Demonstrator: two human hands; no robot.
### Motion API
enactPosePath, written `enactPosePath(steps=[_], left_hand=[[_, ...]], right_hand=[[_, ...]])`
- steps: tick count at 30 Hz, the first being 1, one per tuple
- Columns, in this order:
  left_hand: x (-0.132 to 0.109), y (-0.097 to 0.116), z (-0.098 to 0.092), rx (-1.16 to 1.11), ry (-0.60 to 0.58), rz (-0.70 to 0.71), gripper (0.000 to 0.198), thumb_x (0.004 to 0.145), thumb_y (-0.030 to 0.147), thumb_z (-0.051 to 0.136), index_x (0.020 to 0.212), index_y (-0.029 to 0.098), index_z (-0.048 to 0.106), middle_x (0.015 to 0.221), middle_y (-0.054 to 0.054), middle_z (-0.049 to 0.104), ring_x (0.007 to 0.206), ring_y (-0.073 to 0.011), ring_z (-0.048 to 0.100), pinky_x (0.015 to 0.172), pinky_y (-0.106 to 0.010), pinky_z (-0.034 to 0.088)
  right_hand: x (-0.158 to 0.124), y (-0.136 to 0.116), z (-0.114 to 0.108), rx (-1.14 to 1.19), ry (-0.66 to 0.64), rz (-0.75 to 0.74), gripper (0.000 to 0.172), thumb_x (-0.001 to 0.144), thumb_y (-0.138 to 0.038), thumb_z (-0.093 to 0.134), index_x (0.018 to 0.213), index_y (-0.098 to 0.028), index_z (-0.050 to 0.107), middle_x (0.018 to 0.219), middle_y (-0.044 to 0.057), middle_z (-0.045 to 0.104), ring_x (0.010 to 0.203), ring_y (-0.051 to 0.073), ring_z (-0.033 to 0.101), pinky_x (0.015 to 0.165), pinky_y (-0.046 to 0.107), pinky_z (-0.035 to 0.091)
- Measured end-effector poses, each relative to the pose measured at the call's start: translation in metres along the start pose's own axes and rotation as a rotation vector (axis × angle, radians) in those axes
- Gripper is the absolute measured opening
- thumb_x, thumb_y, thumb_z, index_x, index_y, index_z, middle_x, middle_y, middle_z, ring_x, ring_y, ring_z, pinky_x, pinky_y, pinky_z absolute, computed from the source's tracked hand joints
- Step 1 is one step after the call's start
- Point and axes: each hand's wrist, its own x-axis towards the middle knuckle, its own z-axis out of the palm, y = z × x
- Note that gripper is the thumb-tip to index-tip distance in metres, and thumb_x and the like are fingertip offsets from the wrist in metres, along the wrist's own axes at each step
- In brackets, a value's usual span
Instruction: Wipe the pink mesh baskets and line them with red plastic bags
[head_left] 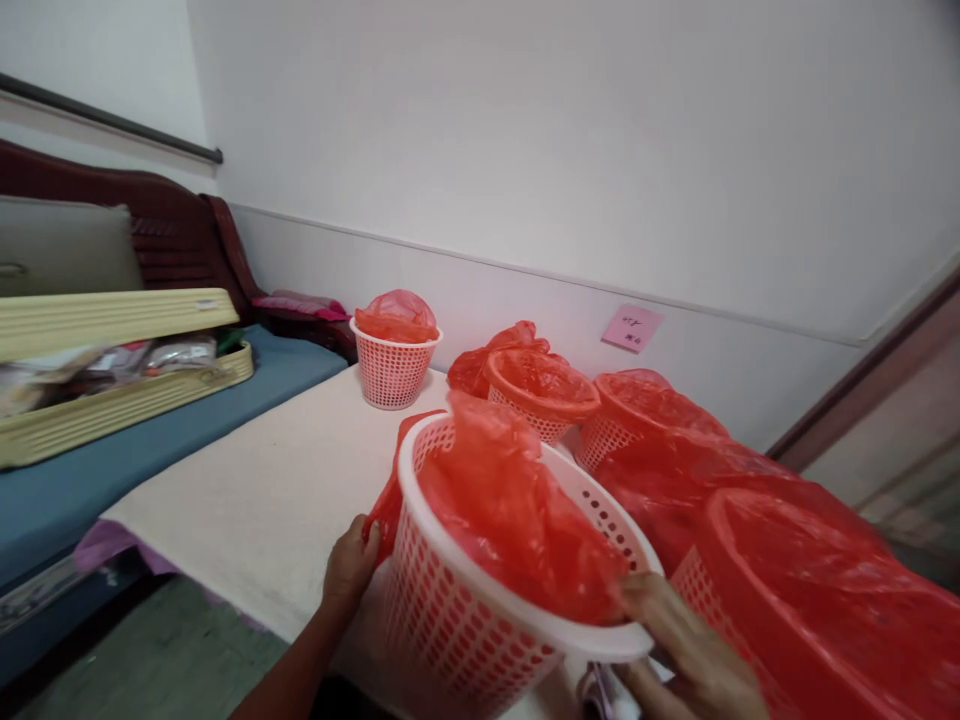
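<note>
A white perforated plastic basket [457,610] stands tilted at the near edge of a cream-covered table [277,490]. A red plastic bag [510,510] lies loosely inside it and hangs over the left rim. My left hand [349,565] pinches the bag's edge on the basket's left side. My right hand [690,650] grips the basket's right rim where the bag meets it.
Several more white baskets lined with red bags stand on the table: one far back [394,360], two mid-right [540,395] [637,405], one close at right [810,600]. An open yellow case [112,400] lies on a blue bench at left. A pink note [632,327] sticks to the wall.
</note>
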Motion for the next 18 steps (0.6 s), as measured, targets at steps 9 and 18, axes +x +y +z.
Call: enactPosePath(steps=[9, 18], left_hand=[[0.01, -0.016, 0.013, -0.025, -0.084, 0.044, 0.025, 0.093, 0.04, 0.056, 0.096, 0.016, 0.064, 0.086, -0.002, 0.065, 0.078, -0.0163, 0.063, 0.074, -0.035, 0.052], [0.015, -0.019, 0.024, 0.043, -0.051, 0.073, 0.026, 0.096, 0.039, 0.05, 0.086, 0.017, 0.06, 0.071, 0.003, 0.056, 0.062, -0.0126, 0.054, 0.066, -0.031, 0.048]], right_hand=[[0.087, -0.031, 0.017, 0.231, 0.296, 0.149, 0.01, 0.089, -0.018, 0.062, 0.093, -0.026, 0.062, 0.09, 0.001, 0.061, 0.083, 0.017, 0.059, 0.071, 0.027, 0.046], [0.191, -0.053, 0.181, 0.298, 0.005, 0.048, 0.008, 0.087, -0.013, 0.052, 0.085, -0.02, 0.057, 0.09, 0.003, 0.055, 0.086, 0.017, 0.054, 0.078, 0.028, 0.045]])
